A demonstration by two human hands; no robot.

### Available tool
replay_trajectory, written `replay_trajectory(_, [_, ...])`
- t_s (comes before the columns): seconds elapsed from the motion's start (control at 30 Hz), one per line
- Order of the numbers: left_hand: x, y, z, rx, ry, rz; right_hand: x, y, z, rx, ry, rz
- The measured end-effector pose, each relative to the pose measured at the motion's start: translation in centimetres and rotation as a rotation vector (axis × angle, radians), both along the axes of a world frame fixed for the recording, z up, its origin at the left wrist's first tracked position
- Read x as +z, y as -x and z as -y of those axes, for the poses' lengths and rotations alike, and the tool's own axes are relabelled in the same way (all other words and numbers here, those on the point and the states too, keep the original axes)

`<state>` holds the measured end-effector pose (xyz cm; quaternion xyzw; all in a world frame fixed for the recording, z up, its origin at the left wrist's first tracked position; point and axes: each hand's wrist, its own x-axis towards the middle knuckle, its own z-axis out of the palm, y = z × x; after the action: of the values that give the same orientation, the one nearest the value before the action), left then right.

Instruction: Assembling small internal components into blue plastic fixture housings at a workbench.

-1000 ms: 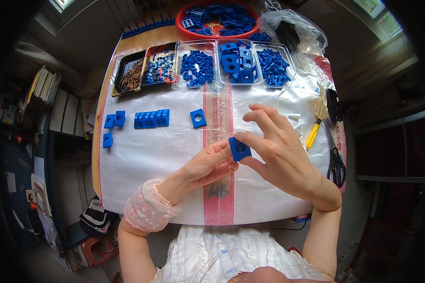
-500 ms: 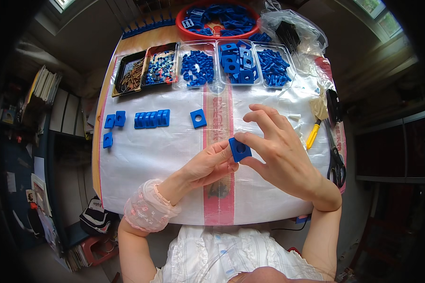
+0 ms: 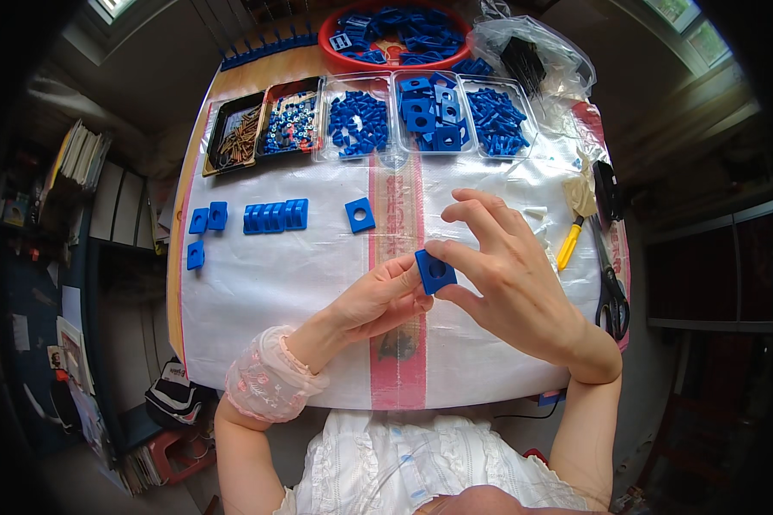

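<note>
Between my two hands, above the middle of the table, is a blue square plastic piece with a round hole (image 3: 436,273). My left hand (image 3: 382,299) pinches its left side. The thumb and index finger of my right hand (image 3: 511,279) grip its upper and lower edges, while the other fingers are raised. A similar loose blue square piece (image 3: 361,215) lies flat beyond my left hand. Farther left a row of blue pieces (image 3: 275,216) stands side by side, with a few single blue pieces (image 3: 218,215) near the table's left edge.
Along the back sit a tray of screws (image 3: 237,137), a tray of small nuts (image 3: 292,118) and clear boxes of blue parts (image 3: 359,120). Behind them is a red basin (image 3: 395,65). To the right lie a yellow-handled tool (image 3: 569,247) and black scissors (image 3: 611,300).
</note>
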<state>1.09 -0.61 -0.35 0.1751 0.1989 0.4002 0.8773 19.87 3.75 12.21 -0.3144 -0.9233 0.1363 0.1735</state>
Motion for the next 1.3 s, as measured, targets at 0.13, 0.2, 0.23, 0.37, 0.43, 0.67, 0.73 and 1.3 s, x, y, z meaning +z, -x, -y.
replay_trajectory(0.13, [-0.03, 0.05, 0.03, 0.002, 0.003, -0.019, -0.08, -0.01, -0.02, -0.001, -0.005, 0.002])
replay_trajectory(0.2, [0.05, 0.02, 0.01, 0.001, -0.001, -0.013, -0.23, 0.03, -0.02, 0.011, -0.005, -0.040])
replay_trajectory(0.23, [0.09, 0.01, 0.00, 0.000, -0.003, -0.009, -0.27, 0.04, -0.01, 0.017, -0.004, -0.061])
replay_trajectory(0.37, [-0.12, 0.09, -0.02, -0.005, -0.013, -0.008, -0.34, 0.07, -0.04, 0.016, 0.003, -0.063])
replay_trajectory(0.43, [-0.16, 0.09, -0.06, -0.013, -0.012, 0.000, -0.37, 0.06, -0.02, 0.012, 0.001, -0.067])
replay_trajectory(0.67, [0.18, 0.01, -0.05, -0.009, -0.014, -0.016, -0.40, 0.03, -0.06, 0.016, -0.004, -0.071])
replay_trajectory(0.73, [0.05, 0.03, -0.02, -0.006, -0.017, -0.020, -0.38, 0.05, -0.06, 0.017, -0.004, -0.069])
replay_trajectory(1.3, [-0.09, 0.01, -0.07, 0.006, -0.025, -0.025, -0.45, 0.07, -0.11, 0.004, 0.013, -0.052])
